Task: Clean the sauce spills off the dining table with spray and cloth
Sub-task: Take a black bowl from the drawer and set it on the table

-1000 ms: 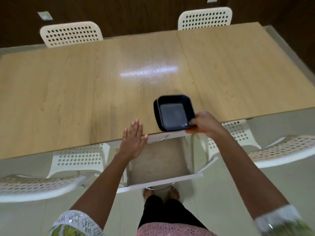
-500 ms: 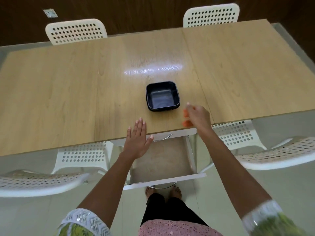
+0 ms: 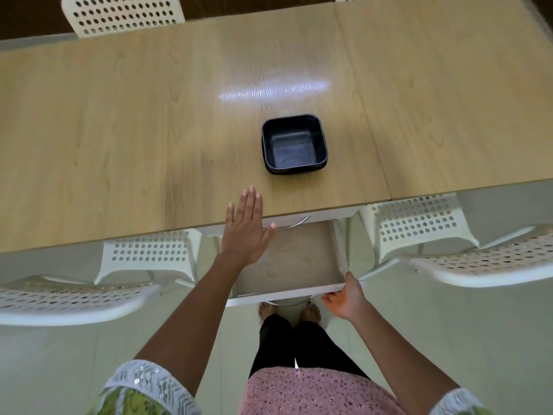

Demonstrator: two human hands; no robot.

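A square black bowl point(image 3: 294, 145) stands empty on the wooden dining table point(image 3: 119, 130), a little back from the near edge. My left hand point(image 3: 247, 227) lies flat and open on the table's near edge, left of the bowl. Under the table a white drawer point(image 3: 287, 296) is pulled out, and it looks empty inside. My right hand point(image 3: 344, 298) grips the drawer's front panel at its right corner, thumb on top and fingers underneath. No spray bottle, cloth or sauce spill shows in this view.
White perforated chairs stand at the near side, one at the left point(image 3: 74, 295) and one at the right point(image 3: 478, 259), and another at the far side point(image 3: 122, 13). My feet point(image 3: 288, 310) stand on pale floor below the drawer.
My right hand set the black bowl down on the table, let it go, then dropped to the drawer front and gripped it. The left hand stayed on the table edge.
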